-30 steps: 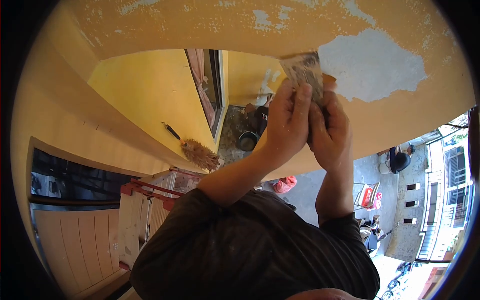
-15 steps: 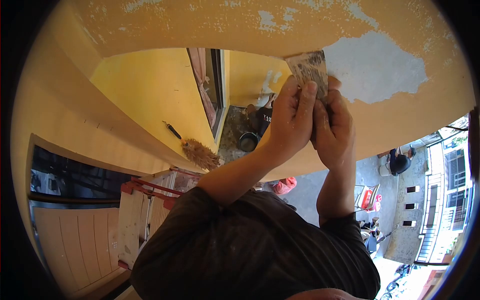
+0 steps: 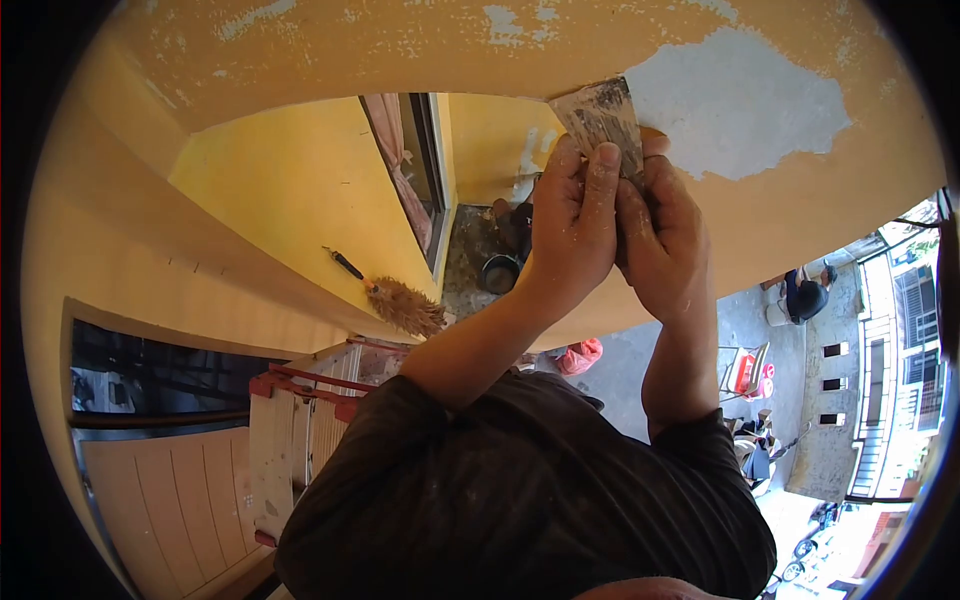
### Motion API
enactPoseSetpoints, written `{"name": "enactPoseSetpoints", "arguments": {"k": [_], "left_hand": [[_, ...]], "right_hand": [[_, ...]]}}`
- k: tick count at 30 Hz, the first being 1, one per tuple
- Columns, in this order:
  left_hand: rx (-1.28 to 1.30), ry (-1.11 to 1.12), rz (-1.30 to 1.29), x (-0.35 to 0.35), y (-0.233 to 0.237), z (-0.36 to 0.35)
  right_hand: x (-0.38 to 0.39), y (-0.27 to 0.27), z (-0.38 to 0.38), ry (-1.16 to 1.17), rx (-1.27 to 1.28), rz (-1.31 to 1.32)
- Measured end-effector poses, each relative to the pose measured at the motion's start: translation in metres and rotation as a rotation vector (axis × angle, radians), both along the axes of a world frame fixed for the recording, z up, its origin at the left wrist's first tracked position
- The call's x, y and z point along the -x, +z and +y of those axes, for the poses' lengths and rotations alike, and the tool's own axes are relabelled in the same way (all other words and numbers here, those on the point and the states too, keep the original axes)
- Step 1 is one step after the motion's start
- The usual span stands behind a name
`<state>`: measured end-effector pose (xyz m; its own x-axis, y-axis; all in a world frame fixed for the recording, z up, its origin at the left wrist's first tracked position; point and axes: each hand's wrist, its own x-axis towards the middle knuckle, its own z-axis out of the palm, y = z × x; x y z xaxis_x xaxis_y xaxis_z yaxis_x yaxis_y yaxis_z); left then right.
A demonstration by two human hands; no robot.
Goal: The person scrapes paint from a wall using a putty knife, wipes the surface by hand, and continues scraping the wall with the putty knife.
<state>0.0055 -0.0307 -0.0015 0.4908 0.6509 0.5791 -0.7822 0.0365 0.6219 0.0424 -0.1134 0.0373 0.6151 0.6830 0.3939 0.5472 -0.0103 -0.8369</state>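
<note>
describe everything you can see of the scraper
The scraper has a flat, wide blade, grey metal by its look, crusted with pale residue. Its handle is mostly hidden inside the left hand and right hand, both clamped round it. The blade points up, its edge against the yellow wall beside a bare whitish patch.

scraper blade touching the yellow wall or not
Touching: the head view shows the scraper with its blade edge pressed against the yellow wall beside the bare patch.

Yellow wall [image 3: 300, 180] with a pale grey scraped patch [image 3: 740, 100].
</note>
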Motion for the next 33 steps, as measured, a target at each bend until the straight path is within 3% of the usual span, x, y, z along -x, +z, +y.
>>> {"name": "enactPoseSetpoints", "arguments": {"k": [8, 12, 17, 23, 33], "left_hand": [[0.014, 0.023, 0.034, 0.004, 0.0, 0.0], [0.045, -0.009, -0.043, 0.004, 0.002, 0.0], [0.087, -0.049, 0.134, 0.017, -0.014, -0.015], [0.034, -0.005, 0.133, 0.015, -0.024, -0.019], [0.106, -0.153, 0.022, 0.003, -0.015, -0.009]], "right_hand": [[-0.002, -0.001, -0.001, 0.014, 0.087, -0.013], [0.004, 0.002, -0.001, 0.031, -0.005, -0.042], [-0.001, -0.023, -0.014, 0.08, 0.039, -0.025], [0.005, -0.036, -0.017, 0.015, -0.063, 0.088], [0.002, -0.012, -0.012, -0.046, -0.014, -0.164]]}}
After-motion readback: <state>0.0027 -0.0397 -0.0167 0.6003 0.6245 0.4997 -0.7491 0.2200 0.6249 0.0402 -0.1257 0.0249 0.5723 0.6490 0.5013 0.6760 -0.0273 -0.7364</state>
